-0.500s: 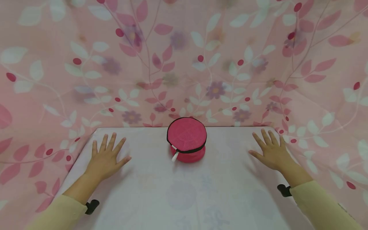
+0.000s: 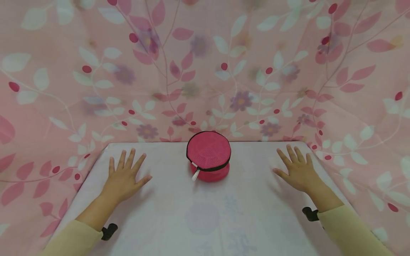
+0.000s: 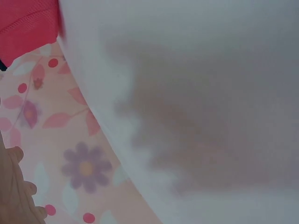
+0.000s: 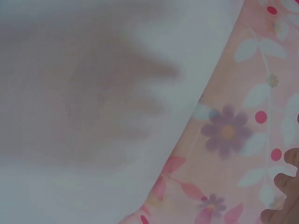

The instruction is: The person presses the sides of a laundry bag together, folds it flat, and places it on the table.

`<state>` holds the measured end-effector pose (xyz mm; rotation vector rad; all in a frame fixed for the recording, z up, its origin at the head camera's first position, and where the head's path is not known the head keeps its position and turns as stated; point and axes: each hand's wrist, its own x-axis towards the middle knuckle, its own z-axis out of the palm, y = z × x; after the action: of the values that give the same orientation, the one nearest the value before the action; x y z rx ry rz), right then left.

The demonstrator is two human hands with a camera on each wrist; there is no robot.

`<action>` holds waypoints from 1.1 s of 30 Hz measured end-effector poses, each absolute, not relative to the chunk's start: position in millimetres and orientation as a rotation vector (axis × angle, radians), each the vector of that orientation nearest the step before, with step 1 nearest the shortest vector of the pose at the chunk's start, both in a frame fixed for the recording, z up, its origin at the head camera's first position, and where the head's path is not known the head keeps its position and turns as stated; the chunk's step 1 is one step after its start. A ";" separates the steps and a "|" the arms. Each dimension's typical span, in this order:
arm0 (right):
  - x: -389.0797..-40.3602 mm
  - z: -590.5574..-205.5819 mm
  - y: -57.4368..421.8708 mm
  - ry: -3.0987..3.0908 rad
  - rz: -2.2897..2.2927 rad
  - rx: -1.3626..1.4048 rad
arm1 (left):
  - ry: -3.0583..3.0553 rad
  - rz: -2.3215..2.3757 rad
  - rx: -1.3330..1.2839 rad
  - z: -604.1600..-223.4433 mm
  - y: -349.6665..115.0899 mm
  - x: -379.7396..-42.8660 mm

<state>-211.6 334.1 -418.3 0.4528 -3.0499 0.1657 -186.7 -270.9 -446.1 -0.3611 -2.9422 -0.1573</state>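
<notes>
A round pink zippered pouch (image 2: 209, 151) with a mesh top, black trim and a white pull tab (image 2: 195, 174) stands near the middle of the table's far edge. To its left, my left hand (image 2: 123, 179) is held over the table with fingers spread, holding nothing. On the other side my right hand (image 2: 299, 172) is likewise spread and holds nothing. Both hands are apart from the pouch. In the left wrist view, part of the pouch (image 3: 28, 25) shows at the upper left, and fingertips (image 3: 16, 154) at the left edge. Fingertips (image 4: 282, 182) also show in the right wrist view.
A white cloth with faint prints covers the table (image 2: 179, 206). Pink floral fabric (image 2: 205, 71) rises behind the table and along both sides. Each wrist carries a small black device, such as the left one (image 2: 110, 232). Hand shadows fall on the cloth.
Both hands have moved slightly inward, the left one to the right and the right one to the left. The pouch stands in the same place.
</notes>
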 end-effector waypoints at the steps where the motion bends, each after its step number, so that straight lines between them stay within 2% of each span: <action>1: -211.6 -418.4 332.8 -3.046 0.176 0.452 | -2.937 -0.159 -0.365 -447.2 -269.5 -186.8; 33: -213.8 -420.0 281.5 -2.955 0.403 0.521 | -2.884 -0.311 -0.435 -451.4 -199.6 -187.5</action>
<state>-213.8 281.5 -420.0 0.5211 -2.9547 0.4034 -187.5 -199.6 -451.4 -0.4346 -2.8835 -0.3114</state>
